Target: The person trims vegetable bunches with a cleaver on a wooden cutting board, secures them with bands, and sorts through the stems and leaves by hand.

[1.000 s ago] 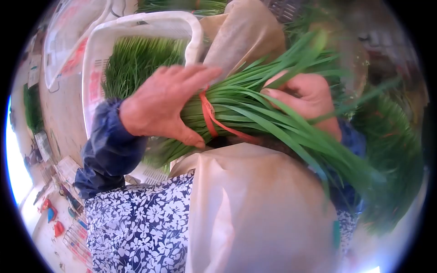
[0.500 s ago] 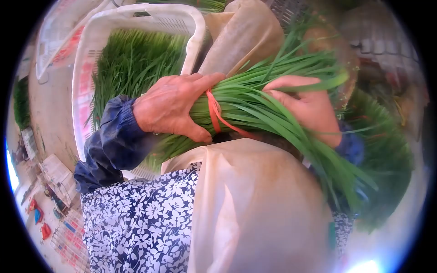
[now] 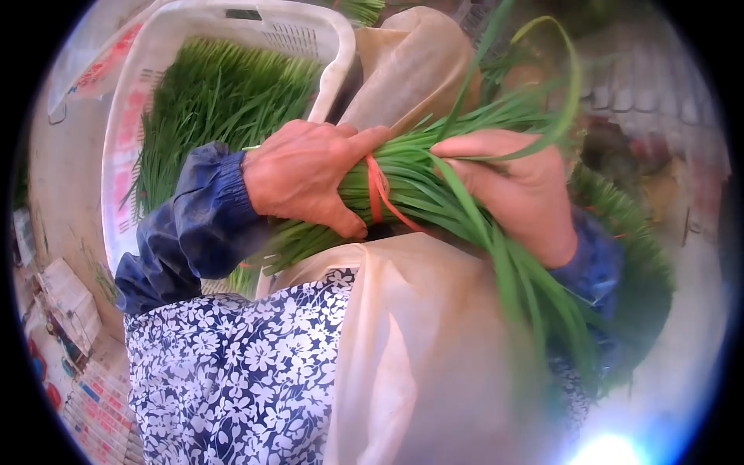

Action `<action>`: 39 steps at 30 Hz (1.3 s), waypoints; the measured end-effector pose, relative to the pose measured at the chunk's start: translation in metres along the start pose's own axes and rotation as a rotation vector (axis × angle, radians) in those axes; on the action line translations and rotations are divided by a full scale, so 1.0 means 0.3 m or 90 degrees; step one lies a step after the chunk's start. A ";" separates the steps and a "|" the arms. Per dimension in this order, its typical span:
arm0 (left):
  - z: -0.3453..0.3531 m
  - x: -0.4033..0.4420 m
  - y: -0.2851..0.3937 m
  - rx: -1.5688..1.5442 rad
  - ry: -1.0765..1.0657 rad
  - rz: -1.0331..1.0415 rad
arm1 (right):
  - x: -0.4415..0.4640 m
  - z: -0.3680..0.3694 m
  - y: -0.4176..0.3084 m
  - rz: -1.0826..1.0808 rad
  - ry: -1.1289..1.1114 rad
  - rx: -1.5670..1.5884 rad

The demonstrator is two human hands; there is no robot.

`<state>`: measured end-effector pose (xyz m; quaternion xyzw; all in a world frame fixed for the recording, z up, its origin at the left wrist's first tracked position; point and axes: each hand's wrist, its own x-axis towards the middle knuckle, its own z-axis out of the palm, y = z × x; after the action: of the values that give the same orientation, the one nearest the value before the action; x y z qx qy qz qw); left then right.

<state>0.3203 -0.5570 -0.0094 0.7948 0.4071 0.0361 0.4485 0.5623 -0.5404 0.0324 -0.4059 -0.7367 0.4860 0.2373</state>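
A bundle of long flat green leaves, which look like garlic chives (image 3: 411, 184), lies across my lap, bound by a red tie (image 3: 376, 186). My left hand (image 3: 310, 178) is closed around the bundle just left of the tie, thumb below and fingers above. Right of the tie, my right hand (image 3: 519, 190) pinches a few chive blades between thumb and fingertips. One yellowish-green blade (image 3: 575, 77) arches up above that hand. The loose leaf ends hang down to the right, partly blurred.
A white plastic basket (image 3: 345, 66) full of chives (image 3: 225, 108) stands at the upper left. More green bundles (image 3: 635, 256) lie at the right, behind my sleeve. A beige apron (image 3: 434, 310) covers my lap. Printed crates (image 3: 97, 411) are at the lower left.
My right hand has moved slightly left, nearer the tie, and the blades it pinches now stand up and arch above the bundle. My left hand keeps its grip.
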 end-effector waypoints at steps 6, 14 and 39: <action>0.007 -0.010 -0.006 0.045 -0.023 -0.021 | 0.037 0.002 -0.087 -0.002 -0.097 -0.101; 0.004 -0.019 -0.001 0.058 -0.020 -0.023 | 0.029 -0.023 -0.045 0.169 -0.040 0.138; 0.041 0.020 -0.005 0.087 -0.040 0.030 | 0.098 0.063 -0.116 -0.011 -0.144 0.067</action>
<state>0.3285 -0.5610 -0.0197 0.8336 0.3757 -0.0065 0.4049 0.5190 -0.5329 0.0548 -0.3290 -0.7359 0.5645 0.1777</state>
